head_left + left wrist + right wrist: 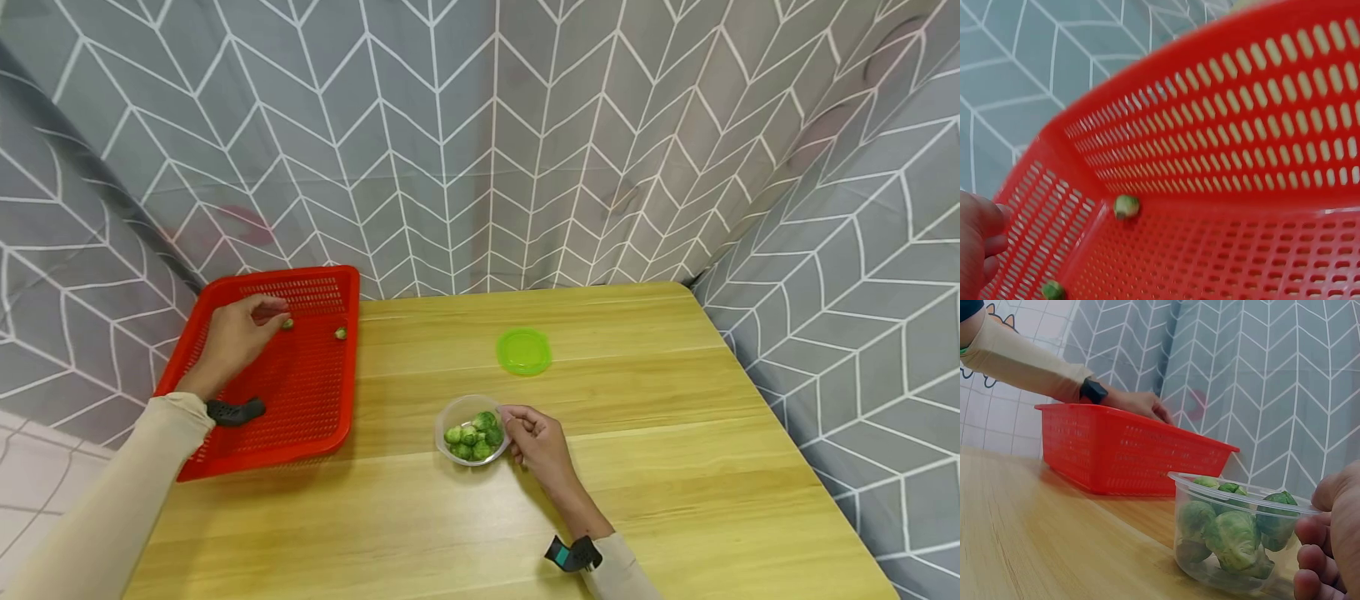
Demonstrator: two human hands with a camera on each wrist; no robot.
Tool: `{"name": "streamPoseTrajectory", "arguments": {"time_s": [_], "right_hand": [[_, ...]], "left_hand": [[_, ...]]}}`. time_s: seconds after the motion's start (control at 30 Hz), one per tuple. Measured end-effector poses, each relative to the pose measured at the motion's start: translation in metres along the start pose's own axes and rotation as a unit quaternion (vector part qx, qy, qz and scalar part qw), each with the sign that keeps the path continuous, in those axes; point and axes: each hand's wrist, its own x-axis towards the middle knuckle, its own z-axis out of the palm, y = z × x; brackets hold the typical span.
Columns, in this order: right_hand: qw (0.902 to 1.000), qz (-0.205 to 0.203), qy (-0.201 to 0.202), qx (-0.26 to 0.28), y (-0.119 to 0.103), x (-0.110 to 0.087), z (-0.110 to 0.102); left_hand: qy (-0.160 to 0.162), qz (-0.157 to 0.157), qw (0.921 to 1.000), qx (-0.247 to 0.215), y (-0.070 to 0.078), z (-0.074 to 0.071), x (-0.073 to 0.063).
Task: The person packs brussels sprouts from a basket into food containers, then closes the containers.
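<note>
My left hand [238, 335] is over the far left part of the red plastic basket [300, 400], with its fingers loosely bent and nothing seen between them. Close to its fingertips lies one Brussels sprout [288, 325]. A second sprout [1126, 207] sits in a basket corner. On the table, a clear round plastic container [1229, 586] stands upright with several green Brussels sprouts [1235, 540] inside. The rim on its right side is pinched by my right hand [542, 446], thumb above and fingers beneath.
A green lid [523, 351] lies flat on the wooden table [675, 417] behind the container. Patterned grey curtains [465, 150] hang along the table's back and right sides. The basket's raised walls surround the two loose sprouts.
</note>
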Motion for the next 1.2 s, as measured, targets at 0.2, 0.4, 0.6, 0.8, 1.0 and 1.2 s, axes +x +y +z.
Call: {"name": "streamPoseTrajectory", "arguments": {"time_s": [0.2, 0.4, 0.6, 0.8, 1.0, 1.2], "right_hand": [[1.0, -0.002, 0.001, -0.006, -0.001, -0.001, 0.0], [1.0, -0.003, 0.001, -0.007, -0.002, 0.0, 0.0], [1.0, 0.002, 0.0, -0.003, 0.0, 0.001, 0.0], [1.0, -0.001, 0.0, -0.004, -0.001, 0.002, 0.0], [1.0, -0.001, 0.001, -0.007, -0.002, 0.002, 0.0], [1.0, -0.004, 0.002, -0.009, -0.002, 0.002, 0.001]], "left_hand": [[-0.008, -0.016, 0.9996, 0.021, -0.019, 0.01, 0.007], [-0.017, -0.026, 0.9991, 0.029, -0.037, 0.019, 0.012], [-0.024, -0.039, 0.9985, 0.031, -0.05, 0.022, 0.012], [-0.045, -0.055, 0.9971, 0.029, -0.057, 0.022, 0.013], [-0.073, -0.069, 0.9944, 0.034, -0.064, 0.023, 0.015], [-0.074, -0.046, 0.9952, 0.045, -0.074, 0.029, 0.017]]}}
